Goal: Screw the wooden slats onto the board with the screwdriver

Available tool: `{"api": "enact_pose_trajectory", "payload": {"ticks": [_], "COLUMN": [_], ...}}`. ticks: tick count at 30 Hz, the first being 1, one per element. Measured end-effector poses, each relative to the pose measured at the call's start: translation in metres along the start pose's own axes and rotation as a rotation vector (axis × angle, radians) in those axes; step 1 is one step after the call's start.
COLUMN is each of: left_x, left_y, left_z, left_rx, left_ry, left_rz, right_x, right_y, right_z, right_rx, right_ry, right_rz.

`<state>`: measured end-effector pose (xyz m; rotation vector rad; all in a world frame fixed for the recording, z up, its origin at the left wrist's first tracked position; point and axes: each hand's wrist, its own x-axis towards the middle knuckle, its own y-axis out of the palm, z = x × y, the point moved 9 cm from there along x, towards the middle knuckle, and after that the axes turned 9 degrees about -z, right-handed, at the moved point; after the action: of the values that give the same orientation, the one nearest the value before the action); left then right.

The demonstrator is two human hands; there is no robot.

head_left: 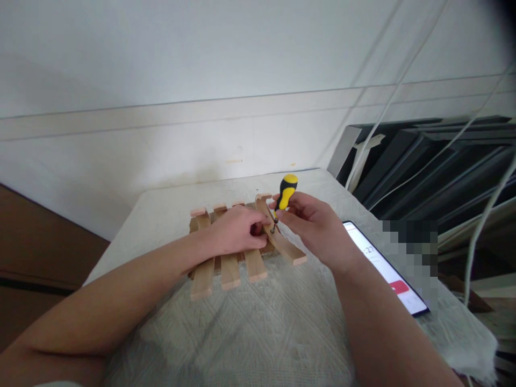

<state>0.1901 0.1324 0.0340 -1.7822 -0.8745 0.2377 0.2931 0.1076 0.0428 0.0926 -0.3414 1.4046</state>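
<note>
A wooden piece made of several curved slats (201,279) fixed across a backing board lies on the cloth-covered table. Its rightmost slat (291,251) sits at a slant to the others. My right hand (312,223) grips a yellow and black screwdriver (287,192), which stands nearly upright with its tip at a screw (273,231) in that slat. Across the middle slats rests my left hand (237,228), thumb and forefinger closed at the left edge of the slanted slat near the screw. Whether those fingers pinch the slat or only press on it is partly hidden.
A phone (381,269) with a lit screen lies on the table to the right. Behind the table is a white wall (201,145). Dark panels (427,161) lean at the right, with white cables (479,236) hanging in front.
</note>
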Motion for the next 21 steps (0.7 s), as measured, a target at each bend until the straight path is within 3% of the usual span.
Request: {"api": "enact_pose_trajectory", "payload": {"ticks": [7,16,21], "left_x": [0.002,0.001,0.001], "left_y": [-0.001,0.000,0.000], "left_z": [-0.001,0.000,-0.003], "left_rx": [0.023,-0.005,0.009], "left_ry": [0.005,0.017,0.014], "left_rz": [0.002,-0.006,0.009], "right_x": [0.003,0.002,0.005], "right_y": [-0.015,-0.010,-0.019], "right_z": [-0.010,-0.014,-0.007], "right_rx": [-0.211,-0.001,-0.259], "right_ry": [0.084,0.100,0.048], "right_rz": [-0.246,-0.055,-0.070]}}
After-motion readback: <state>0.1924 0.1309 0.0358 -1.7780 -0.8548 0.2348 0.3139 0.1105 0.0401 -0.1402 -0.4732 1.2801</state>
